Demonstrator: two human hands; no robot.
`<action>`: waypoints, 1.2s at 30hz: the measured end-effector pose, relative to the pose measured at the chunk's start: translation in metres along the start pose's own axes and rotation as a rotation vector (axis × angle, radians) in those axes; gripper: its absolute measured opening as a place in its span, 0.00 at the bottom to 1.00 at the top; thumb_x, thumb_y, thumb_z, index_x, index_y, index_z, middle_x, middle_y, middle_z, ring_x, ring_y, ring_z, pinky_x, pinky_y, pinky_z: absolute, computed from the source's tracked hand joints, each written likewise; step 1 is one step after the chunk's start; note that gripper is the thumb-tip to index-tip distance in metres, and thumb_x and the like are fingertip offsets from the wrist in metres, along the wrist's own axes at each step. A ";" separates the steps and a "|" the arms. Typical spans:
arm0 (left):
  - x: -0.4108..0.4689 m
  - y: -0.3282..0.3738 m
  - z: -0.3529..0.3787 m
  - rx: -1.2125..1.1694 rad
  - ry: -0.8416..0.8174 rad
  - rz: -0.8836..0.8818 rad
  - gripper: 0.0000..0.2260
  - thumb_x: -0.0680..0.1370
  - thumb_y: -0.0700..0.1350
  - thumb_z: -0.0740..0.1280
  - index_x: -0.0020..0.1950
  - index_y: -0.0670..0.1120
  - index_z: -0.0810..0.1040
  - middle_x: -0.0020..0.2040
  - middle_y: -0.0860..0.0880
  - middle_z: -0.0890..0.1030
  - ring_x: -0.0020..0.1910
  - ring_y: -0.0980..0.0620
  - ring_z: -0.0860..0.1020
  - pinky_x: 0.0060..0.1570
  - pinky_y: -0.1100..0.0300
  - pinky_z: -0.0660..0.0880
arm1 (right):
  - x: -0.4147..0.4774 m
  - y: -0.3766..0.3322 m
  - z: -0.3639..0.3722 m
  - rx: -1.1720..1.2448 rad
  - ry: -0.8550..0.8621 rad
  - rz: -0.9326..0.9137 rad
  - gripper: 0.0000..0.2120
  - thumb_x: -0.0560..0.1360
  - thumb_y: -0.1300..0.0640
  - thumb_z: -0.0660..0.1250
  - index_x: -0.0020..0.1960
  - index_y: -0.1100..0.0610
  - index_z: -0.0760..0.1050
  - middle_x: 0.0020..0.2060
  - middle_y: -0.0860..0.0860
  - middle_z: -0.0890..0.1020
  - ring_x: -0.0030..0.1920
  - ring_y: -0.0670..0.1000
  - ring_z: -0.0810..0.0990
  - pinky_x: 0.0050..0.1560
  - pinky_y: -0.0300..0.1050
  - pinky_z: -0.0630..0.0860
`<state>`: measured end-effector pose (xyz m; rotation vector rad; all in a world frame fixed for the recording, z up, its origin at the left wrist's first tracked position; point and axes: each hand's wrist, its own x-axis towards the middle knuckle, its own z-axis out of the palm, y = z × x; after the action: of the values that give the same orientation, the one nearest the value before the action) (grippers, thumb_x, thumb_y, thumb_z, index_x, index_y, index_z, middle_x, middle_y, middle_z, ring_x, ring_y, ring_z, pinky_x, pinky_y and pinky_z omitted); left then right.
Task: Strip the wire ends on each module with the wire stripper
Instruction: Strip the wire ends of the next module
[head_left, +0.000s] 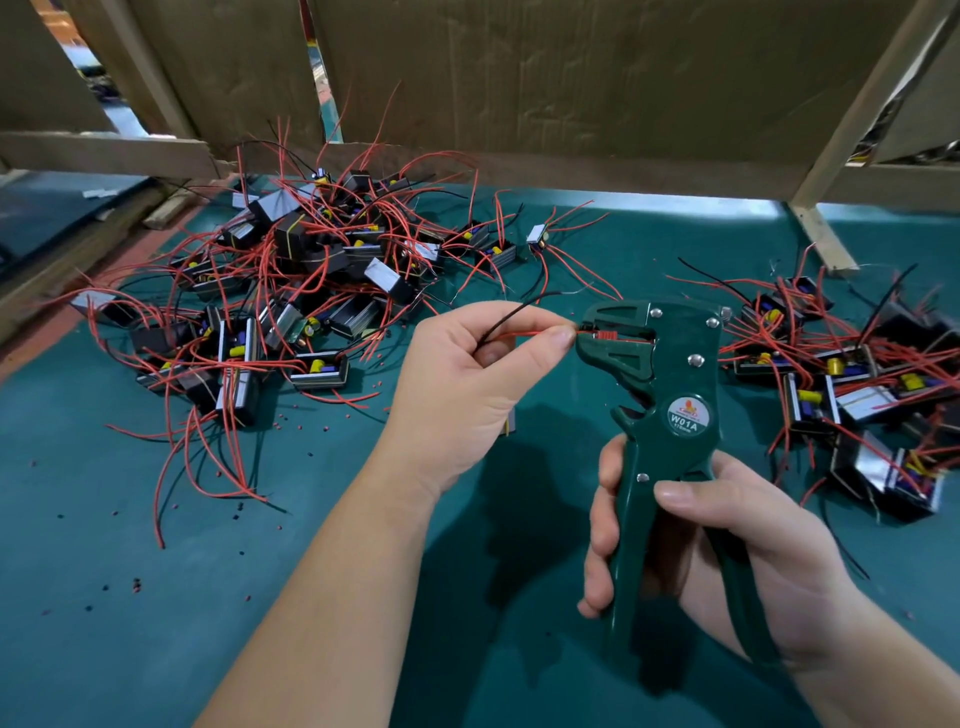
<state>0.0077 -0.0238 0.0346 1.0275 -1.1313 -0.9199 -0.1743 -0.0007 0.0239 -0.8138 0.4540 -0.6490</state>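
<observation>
Green worktop lay below; the grip of the left hand pinched a red wire, its end in the mouth of the wire stripper; the right hand was closed round the handles. Best done, I judged, with the wire straight and the squeeze full.

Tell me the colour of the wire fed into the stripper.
Red; the wire, pinched by the left hand, shows best in the head view.

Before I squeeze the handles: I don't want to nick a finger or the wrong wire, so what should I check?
1. End of the red wire inside the mouth of the wire stripper: ok.
2. Pinch of the left hand on the red wire: ok.
3. Its fingertips away from the mouth: not ok, right beside it.
4. The black wire outside the mouth: ok.
5. Grip of the right hand round both handles: ok.
6. How far the end reaches in: cannot tell.
</observation>
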 end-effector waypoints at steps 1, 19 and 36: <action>0.000 -0.001 0.000 0.012 -0.007 0.002 0.05 0.69 0.43 0.72 0.37 0.54 0.85 0.38 0.43 0.75 0.41 0.47 0.67 0.38 0.59 0.63 | 0.000 0.000 0.001 -0.008 0.012 -0.001 0.19 0.61 0.54 0.78 0.47 0.61 0.77 0.35 0.64 0.77 0.32 0.65 0.78 0.37 0.60 0.75; 0.001 -0.019 -0.009 0.794 -0.162 0.117 0.06 0.79 0.45 0.65 0.48 0.49 0.81 0.45 0.51 0.80 0.47 0.54 0.75 0.50 0.63 0.68 | 0.010 -0.010 -0.012 0.154 0.412 -0.232 0.13 0.66 0.55 0.61 0.48 0.61 0.75 0.37 0.60 0.79 0.37 0.62 0.81 0.41 0.61 0.81; 0.005 0.000 0.004 -0.542 0.073 -0.457 0.09 0.81 0.43 0.60 0.43 0.44 0.76 0.30 0.53 0.77 0.26 0.60 0.74 0.29 0.70 0.73 | 0.011 0.008 -0.005 0.000 0.022 -0.141 0.32 0.59 0.57 0.77 0.62 0.63 0.76 0.50 0.67 0.80 0.39 0.67 0.79 0.45 0.68 0.74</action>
<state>0.0044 -0.0294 0.0362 0.8638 -0.5336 -1.4433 -0.1663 -0.0063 0.0131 -0.8449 0.4191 -0.7893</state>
